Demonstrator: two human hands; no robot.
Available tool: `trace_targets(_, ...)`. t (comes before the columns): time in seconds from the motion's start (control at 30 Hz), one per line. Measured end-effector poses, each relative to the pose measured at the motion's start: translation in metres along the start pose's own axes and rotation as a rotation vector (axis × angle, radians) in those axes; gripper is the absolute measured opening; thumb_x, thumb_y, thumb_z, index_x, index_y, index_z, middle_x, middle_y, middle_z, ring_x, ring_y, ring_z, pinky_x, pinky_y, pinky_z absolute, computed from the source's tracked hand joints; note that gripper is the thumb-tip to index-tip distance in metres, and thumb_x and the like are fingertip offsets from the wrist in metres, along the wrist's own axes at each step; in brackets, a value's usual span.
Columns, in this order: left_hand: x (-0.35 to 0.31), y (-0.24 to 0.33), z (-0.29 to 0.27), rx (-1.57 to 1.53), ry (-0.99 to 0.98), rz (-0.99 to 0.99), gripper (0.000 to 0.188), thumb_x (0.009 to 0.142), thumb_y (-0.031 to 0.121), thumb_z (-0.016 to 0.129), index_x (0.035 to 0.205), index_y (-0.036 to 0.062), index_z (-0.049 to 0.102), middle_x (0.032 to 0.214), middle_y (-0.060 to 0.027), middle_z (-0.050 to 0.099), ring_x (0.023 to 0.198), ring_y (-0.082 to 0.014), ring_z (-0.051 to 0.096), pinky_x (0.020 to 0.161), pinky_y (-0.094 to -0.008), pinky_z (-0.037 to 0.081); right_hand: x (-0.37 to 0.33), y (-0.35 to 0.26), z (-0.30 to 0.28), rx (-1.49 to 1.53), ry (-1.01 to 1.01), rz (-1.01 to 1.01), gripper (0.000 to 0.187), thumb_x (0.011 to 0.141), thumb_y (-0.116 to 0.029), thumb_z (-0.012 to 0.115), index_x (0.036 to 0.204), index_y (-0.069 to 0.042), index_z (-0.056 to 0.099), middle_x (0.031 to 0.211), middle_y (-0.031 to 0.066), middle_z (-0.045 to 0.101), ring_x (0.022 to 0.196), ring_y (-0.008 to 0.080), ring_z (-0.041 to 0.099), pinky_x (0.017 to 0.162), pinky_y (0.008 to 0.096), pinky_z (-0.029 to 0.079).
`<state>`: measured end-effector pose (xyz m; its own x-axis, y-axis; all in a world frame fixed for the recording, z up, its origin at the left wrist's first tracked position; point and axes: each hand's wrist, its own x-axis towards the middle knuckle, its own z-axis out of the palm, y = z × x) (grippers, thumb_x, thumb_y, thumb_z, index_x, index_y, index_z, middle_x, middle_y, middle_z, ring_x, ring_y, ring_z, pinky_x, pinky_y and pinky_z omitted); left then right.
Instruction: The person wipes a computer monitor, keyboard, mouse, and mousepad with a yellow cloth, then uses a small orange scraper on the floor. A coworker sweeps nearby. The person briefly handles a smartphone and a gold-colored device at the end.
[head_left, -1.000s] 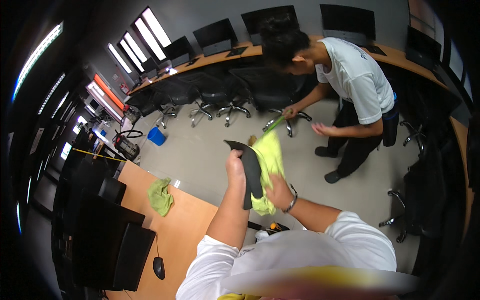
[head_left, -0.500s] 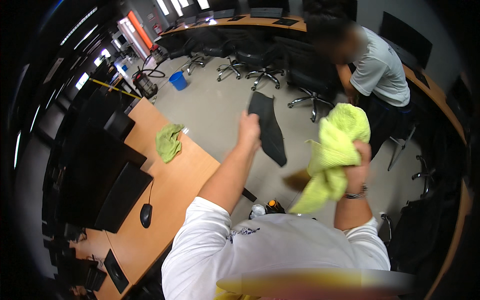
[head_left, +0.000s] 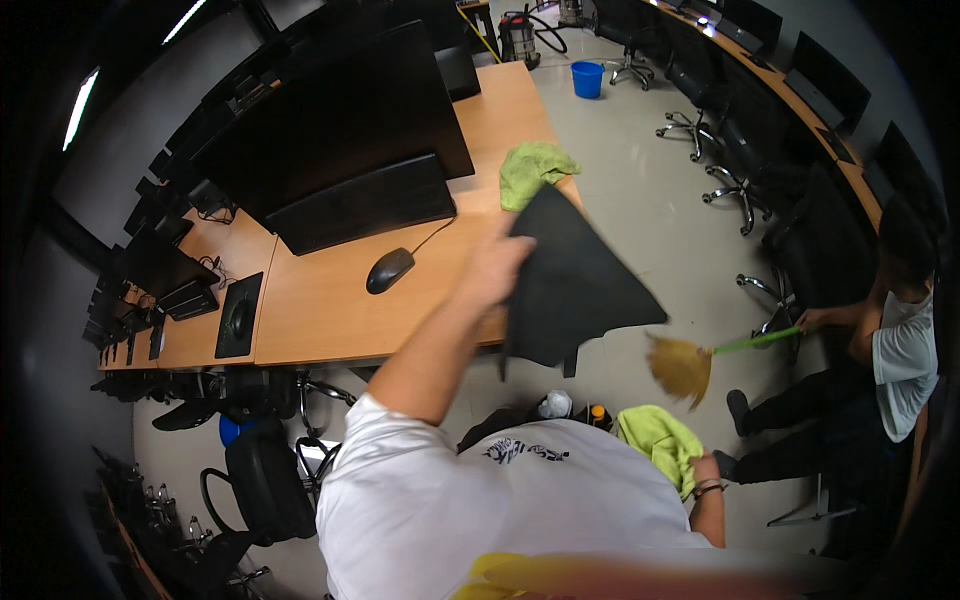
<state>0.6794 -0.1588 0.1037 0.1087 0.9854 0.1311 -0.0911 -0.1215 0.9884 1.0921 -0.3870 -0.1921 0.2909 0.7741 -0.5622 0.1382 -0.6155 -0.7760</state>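
My left hand (head_left: pixel 497 268) grips a black mouse pad (head_left: pixel 580 285) by its edge, and the limp sheet hangs over the front edge of the desk (head_left: pixel 340 320). Low at my right side, my right hand (head_left: pixel 705 468) is closed on a yellow-green cloth (head_left: pixel 658 445). A second green cloth (head_left: pixel 530 172) lies crumpled at the desk's right edge, just beyond the pad. On the bare wood left of my left hand sits a black computer mouse (head_left: pixel 390 270), its cord running toward a large black monitor (head_left: pixel 340 130).
At the right, a person (head_left: pixel 905 345) in a white shirt holds a broom (head_left: pixel 685 368) with a green handle over the floor. Office chairs (head_left: pixel 735 190) line the right-hand counter. A blue bucket (head_left: pixel 587 80) and a vacuum cleaner (head_left: pixel 518 40) stand far off. Another chair (head_left: pixel 265 480) is behind left.
My view has turned left toward the desk. The mouse pad now hangs spread wider beside the desk edge. My right hand has dropped to my side with its cloth.
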Motion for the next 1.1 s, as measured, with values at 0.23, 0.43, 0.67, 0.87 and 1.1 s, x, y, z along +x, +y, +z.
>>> trace_targets(0.23,-0.043,0.056,-0.154,0.444,0.566,0.324,0.025,0.081,0.002,0.043,0.105,-0.0037,0.05,0.096,-0.0081,0.054,0.087,-0.0122,0.05,0.077,-0.0236,0.04,-0.028,-0.191,0.053,0.346,-0.505,-0.088,0.036,0.071,0.002,0.045,0.106,0.002,0.052,0.095,0.0072,0.057,0.084,0.0167,0.057,0.074,0.0286,0.046)
trace_targets(0.43,-0.048,0.042,-0.232,1.123,0.888,0.289,0.026,0.08,0.002,0.043,0.103,-0.0019,0.053,0.092,-0.0176,0.058,0.082,-0.029,0.057,0.073,-0.0321,0.043,-0.039,-0.329,0.15,-0.11,-0.972,-0.259,0.031,0.079,-0.012,0.054,0.107,0.002,0.052,0.096,0.004,0.057,0.087,0.0126,0.053,0.077,0.0275,0.043)
trace_targets(0.67,-0.056,-0.012,-0.281,1.262,0.91,0.195,0.026,0.081,0.004,0.043,0.105,-0.001,0.053,0.088,-0.0196,0.059,0.079,-0.0325,0.058,0.069,-0.0358,0.045,-0.026,-0.356,0.377,-0.685,-0.876,-1.03,0.033,0.078,-0.027,0.055,0.104,-0.005,0.056,0.12,0.0195,0.043,0.113,0.0297,0.04,0.092,0.0439,0.032)
trace_targets(0.87,-0.066,-0.033,-0.309,1.187,0.876,0.098,0.027,0.082,0.003,0.042,0.106,-0.0052,0.051,0.092,-0.0194,0.058,0.083,-0.0287,0.056,0.075,-0.0325,0.042,-0.005,-0.319,0.423,-1.19,-0.498,-1.271,0.04,0.072,-0.027,0.054,0.11,-0.013,0.055,0.125,0.0257,0.036,0.126,0.0307,0.024,0.095,0.0599,0.017)
trace_targets(1.1,-0.068,-0.034,-0.334,1.178,0.952,0.155,0.028,0.083,0.005,0.044,0.107,-0.0084,0.049,0.099,-0.02,0.057,0.085,-0.0277,0.055,0.078,-0.031,0.042,0.103,-0.326,0.281,-1.156,0.396,-0.83,0.033,0.069,-0.017,0.055,0.098,-0.001,0.059,0.123,0.0245,0.038,0.103,0.033,0.048,0.097,0.0514,0.023)
